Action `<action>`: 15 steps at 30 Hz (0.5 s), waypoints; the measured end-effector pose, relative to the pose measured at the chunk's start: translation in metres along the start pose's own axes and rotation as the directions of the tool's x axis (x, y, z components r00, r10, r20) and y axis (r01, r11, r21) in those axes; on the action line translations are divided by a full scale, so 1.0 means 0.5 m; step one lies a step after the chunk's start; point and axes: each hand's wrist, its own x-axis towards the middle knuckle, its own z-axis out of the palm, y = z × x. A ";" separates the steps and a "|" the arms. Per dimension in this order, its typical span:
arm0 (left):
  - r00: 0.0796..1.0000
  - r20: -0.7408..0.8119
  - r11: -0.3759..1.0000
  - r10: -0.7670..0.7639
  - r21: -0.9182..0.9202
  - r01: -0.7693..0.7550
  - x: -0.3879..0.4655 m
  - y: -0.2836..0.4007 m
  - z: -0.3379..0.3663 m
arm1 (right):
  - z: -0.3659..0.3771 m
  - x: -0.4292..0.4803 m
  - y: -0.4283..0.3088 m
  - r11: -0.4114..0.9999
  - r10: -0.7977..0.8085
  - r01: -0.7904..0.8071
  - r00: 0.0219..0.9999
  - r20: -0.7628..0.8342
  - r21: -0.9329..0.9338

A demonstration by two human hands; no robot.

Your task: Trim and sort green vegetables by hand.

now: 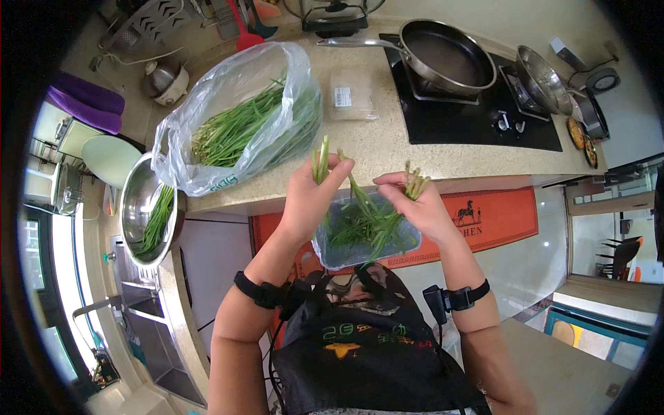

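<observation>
My left hand (309, 194) is closed around a few green stems (322, 158), whose pale ends point up. To its right, my right hand (415, 202) grips a bunch of stems (416, 184) with brownish ends, its leaves hanging down. A loose stalk stretches between the two hands. Below them is a clear plastic bin (332, 264) holding green leaf scraps. On the counter, an open plastic bag (295, 67) contains a large pile of long, thin green vegetables (233, 129), which look like chives. A metal bowl (127, 212) at the left holds a smaller bundle (155, 223).
A clear plastic package (354, 96) lies on the stone counter (363, 150). A frying pan (448, 54) and a wok (542, 78) stand on the black gas hob (441, 124). The sink (150, 321) is at lower left. A red mat (498, 212) covers part of the floor.
</observation>
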 end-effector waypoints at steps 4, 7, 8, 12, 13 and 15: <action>0.997 -0.044 0.998 0.068 0.000 -0.068 -0.004 -0.012 0.028 | 0.021 0.011 0.009 0.977 -0.014 0.029 0.997 0.074 -0.212; 1.000 -0.014 0.994 -0.022 -0.110 0.020 -0.020 0.006 0.035 | 0.008 0.015 0.005 0.995 0.048 -0.036 0.992 0.116 -0.097; 0.999 -0.021 0.994 -0.024 -0.109 0.022 -0.024 0.000 0.032 | 0.005 0.017 0.010 0.996 0.063 -0.057 0.993 0.104 -0.063; 0.987 0.162 0.994 -0.009 0.106 -0.008 -0.052 -0.013 0.018 | -0.009 0.010 0.006 0.999 0.024 -0.020 0.986 0.163 -0.028; 0.985 0.165 0.991 -0.057 0.129 0.035 -0.058 -0.012 0.017 | -0.009 0.006 0.004 0.999 0.024 -0.020 0.986 0.168 -0.028; 0.990 0.131 0.991 -0.060 0.130 0.042 -0.062 -0.024 0.016 | -0.009 -0.004 -0.001 1.000 0.027 -0.028 0.985 0.170 0.007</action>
